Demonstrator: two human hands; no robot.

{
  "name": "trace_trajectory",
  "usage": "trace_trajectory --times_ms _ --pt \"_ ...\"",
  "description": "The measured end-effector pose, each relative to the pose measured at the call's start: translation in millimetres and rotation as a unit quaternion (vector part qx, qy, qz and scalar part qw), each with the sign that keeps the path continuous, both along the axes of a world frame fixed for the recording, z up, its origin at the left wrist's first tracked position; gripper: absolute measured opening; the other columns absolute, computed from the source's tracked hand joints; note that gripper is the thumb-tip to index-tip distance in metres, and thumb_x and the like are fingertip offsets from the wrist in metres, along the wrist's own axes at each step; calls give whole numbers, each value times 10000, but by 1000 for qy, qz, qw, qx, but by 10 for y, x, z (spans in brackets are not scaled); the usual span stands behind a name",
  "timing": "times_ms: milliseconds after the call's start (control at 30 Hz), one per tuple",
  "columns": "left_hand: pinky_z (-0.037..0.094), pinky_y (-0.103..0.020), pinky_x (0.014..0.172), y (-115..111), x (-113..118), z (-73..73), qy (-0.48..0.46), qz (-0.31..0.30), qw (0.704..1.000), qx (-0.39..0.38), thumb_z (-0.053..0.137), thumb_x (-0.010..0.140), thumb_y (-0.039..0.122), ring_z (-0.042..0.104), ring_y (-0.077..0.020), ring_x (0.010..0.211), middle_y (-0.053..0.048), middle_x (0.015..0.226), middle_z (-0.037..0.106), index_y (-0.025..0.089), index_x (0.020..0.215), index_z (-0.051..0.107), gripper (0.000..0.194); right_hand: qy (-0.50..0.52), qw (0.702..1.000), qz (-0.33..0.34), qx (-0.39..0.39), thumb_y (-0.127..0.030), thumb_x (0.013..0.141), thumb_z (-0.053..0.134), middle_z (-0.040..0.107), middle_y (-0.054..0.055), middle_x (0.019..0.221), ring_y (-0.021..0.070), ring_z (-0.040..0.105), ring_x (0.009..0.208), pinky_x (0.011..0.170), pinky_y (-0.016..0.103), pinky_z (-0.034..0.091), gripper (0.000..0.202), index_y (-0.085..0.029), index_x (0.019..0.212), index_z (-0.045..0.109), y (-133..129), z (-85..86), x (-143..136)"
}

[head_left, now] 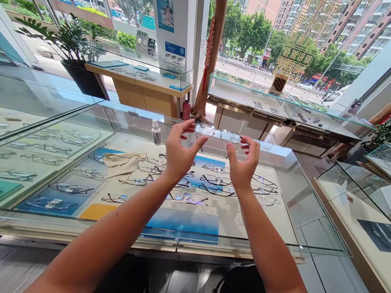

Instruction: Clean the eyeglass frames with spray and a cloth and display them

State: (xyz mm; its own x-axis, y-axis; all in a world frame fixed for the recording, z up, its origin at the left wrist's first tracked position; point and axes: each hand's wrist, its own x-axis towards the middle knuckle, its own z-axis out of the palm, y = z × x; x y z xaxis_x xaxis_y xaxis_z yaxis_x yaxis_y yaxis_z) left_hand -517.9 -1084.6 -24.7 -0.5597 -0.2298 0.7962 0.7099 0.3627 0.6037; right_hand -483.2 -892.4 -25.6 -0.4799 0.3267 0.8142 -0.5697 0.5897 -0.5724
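A pair of thin-rimmed eyeglasses (218, 132) is held up above the glass counter, between my two hands. My left hand (180, 148) pinches its left side with thumb and fingers. At the other side, my right hand (243, 160) grips the frame near the hinge. A sticker or printed mark shows on the right lens. To the left of my left hand, a small white spray bottle (156, 132) stands on the glass top. A beige cloth (123, 163) lies crumpled on the counter, nearer to me than the bottle.
Under the glass of the display counter (253, 226) lie several rows of eyeglasses (216, 180). More display cases (140, 76) stand by the windows, with another case (360, 206) at right. A potted plant (68, 43) is at back left, and a wooden post (213, 48) rises beyond the counter.
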Motion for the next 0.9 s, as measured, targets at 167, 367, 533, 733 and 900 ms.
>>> trace_trajectory --times_ms 167,367,533,733,900 --pt "600 -423 895 14 -12 -10 -23 -14 1000 16 882 908 580 762 -274 1129 -119 1248 795 228 1293 741 541 -1 1000 6 -7 -510 981 777 679 61 1169 245 646 1027 942 457 560 376 -274 1258 679 0 6 8" --pt "598 -433 909 18 -7 -4 -35 -23 999 19 885 905 571 768 -277 1127 -120 1249 800 225 1277 741 528 4 1000 6 -5 -491 988 779 672 55 1172 245 647 1037 942 457 562 363 -282 1264 671 -3 13 17" --pt "593 -426 895 15 -1 -3 -32 -17 999 17 888 905 570 764 -275 1118 -118 1237 796 229 1268 739 520 2 1000 4 -5 -492 990 773 675 61 1170 246 646 1027 942 462 562 362 -275 1261 671 -5 16 19" --pt "576 -413 862 11 13 8 0 11 1000 2 880 911 589 745 -265 1091 -106 1219 772 234 1253 722 518 -20 1000 5 1 -500 1002 741 687 80 1195 250 651 1029 935 459 565 363 -262 1266 671 -4 10 15" --pt "568 -421 863 13 37 34 46 48 998 -9 891 886 622 713 -261 1055 -100 1182 742 237 1234 708 550 -56 998 28 -6 -501 1018 704 716 92 1229 249 659 1057 951 447 559 370 -248 1287 676 -4 -21 -9"
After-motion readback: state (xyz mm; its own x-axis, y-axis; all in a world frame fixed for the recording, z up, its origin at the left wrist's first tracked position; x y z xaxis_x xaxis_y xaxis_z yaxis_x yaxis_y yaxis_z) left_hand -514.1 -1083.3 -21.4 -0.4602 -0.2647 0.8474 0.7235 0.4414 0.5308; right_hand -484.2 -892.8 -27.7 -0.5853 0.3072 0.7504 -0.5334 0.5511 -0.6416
